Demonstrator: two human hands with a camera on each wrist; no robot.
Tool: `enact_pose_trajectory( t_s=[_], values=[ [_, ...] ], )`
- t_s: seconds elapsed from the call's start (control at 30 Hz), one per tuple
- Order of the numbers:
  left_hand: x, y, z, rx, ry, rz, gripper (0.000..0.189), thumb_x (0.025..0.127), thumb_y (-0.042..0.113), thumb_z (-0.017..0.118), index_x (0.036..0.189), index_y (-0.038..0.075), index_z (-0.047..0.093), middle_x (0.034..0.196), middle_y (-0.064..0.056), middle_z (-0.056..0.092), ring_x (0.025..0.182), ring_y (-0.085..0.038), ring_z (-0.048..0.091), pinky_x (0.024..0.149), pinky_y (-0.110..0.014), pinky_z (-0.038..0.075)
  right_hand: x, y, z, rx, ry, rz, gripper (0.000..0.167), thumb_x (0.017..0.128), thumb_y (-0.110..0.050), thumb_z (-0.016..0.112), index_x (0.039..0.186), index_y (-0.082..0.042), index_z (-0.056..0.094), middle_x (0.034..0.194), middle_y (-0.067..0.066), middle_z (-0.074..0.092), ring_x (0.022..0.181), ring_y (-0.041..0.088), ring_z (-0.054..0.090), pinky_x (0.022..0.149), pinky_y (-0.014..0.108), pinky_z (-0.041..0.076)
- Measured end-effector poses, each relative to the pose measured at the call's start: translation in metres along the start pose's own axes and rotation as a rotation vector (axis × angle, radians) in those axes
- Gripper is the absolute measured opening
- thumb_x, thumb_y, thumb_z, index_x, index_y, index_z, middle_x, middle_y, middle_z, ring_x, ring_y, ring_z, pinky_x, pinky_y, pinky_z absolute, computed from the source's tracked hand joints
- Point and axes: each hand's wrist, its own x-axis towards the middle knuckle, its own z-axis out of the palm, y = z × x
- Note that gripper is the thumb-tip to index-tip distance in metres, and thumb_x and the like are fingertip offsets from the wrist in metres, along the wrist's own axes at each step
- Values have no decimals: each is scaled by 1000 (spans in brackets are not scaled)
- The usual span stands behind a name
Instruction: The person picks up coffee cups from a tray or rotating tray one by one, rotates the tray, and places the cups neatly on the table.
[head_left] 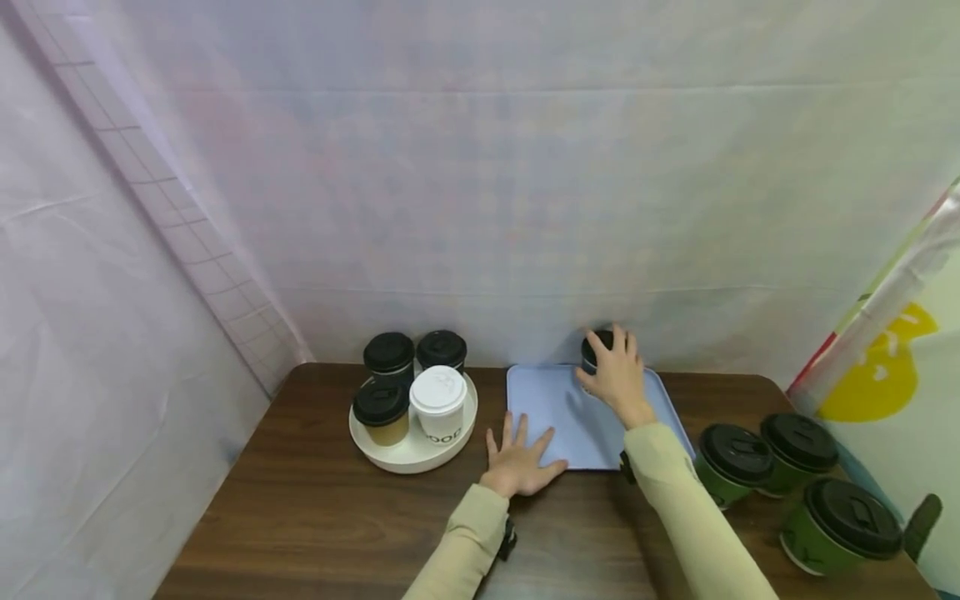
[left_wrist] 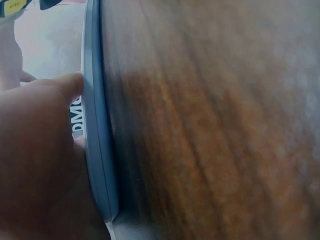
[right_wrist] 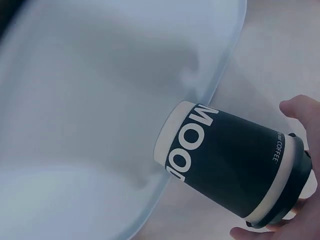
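Note:
At the back right of the pale blue tray (head_left: 551, 417) stands a black paper coffee cup (right_wrist: 225, 162) with a dark lid and white lettering. My right hand (head_left: 618, 379) is spread around its lid from above. In the right wrist view a gap shows between one fingertip (right_wrist: 292, 106) and the lid, while other fingers sit close behind it. My left hand (head_left: 521, 462) lies with fingers spread at the tray's front left corner. Its thumb touches the tray's rim (left_wrist: 95, 120) in the left wrist view.
To the left, a round white tray (head_left: 411, 465) carries several lidded cups, among them a white cup (head_left: 438, 408) and a brown one (head_left: 390, 432). Three green cups (head_left: 817, 542) with black lids stand at the right. A pale curtain (head_left: 480, 183) hangs behind the wooden table (head_left: 315, 500).

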Motion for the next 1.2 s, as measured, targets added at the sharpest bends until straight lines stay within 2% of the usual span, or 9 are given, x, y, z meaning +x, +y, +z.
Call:
enact_pose_trajectory(
  t_s=[0.2, 0.43, 0.63, 0.73, 0.93, 1.1, 1.2],
  values=[
    [-7, 6, -5, -3, -2, 5, 68, 101, 67, 44, 161, 37, 36, 175, -14, 15, 164, -39, -2, 126, -72, 5, 2, 2, 3, -25, -26, 13, 72, 89, -29, 80, 152, -13, 48, 156, 34, 33, 143, 59, 33, 89, 76, 52],
    [-1, 4, 2, 26, 8, 5, 69, 100, 71, 41, 161, 40, 35, 176, -13, 14, 164, -39, -2, 126, -72, 5, -3, 4, 4, -34, 1, 13, 71, 89, -22, 82, 151, -14, 48, 155, 33, 35, 141, 58, 35, 85, 73, 55],
    [-7, 7, -8, 38, -7, -2, 69, 100, 70, 42, 161, 40, 33, 176, -13, 14, 164, -38, -3, 127, -71, 6, -4, 3, 4, -49, 29, -1, 70, 87, -22, 83, 149, -14, 51, 153, 33, 38, 138, 58, 39, 82, 70, 57],
    [-4, 6, -5, 22, -14, -10, 68, 100, 69, 41, 162, 40, 32, 176, -12, 11, 164, -37, -6, 127, -71, 3, -3, 4, 3, -43, 22, -5, 70, 88, -22, 83, 149, -14, 51, 154, 33, 37, 139, 58, 39, 83, 71, 56],
    [-5, 9, -5, 22, -19, 0, 69, 100, 69, 44, 161, 39, 35, 176, -14, 15, 164, -39, -2, 126, -71, 5, -8, 7, 2, -19, -2, 7, 69, 89, -21, 82, 150, -14, 49, 157, 32, 34, 142, 58, 35, 87, 73, 53],
    [-3, 7, 1, 32, -33, 5, 70, 100, 71, 38, 162, 40, 31, 176, -12, 11, 164, -37, -6, 127, -71, 3, -14, 10, 2, -12, 23, 9, 69, 87, -19, 84, 148, -13, 52, 156, 31, 36, 140, 58, 38, 87, 73, 53],
    [1, 5, 4, 34, -13, 15, 71, 100, 72, 37, 162, 39, 32, 176, -13, 12, 164, -39, -4, 126, -72, 5, -16, 11, 1, -10, 44, 10, 69, 85, -19, 85, 146, -13, 53, 153, 32, 38, 139, 58, 39, 86, 73, 54]
  ],
)
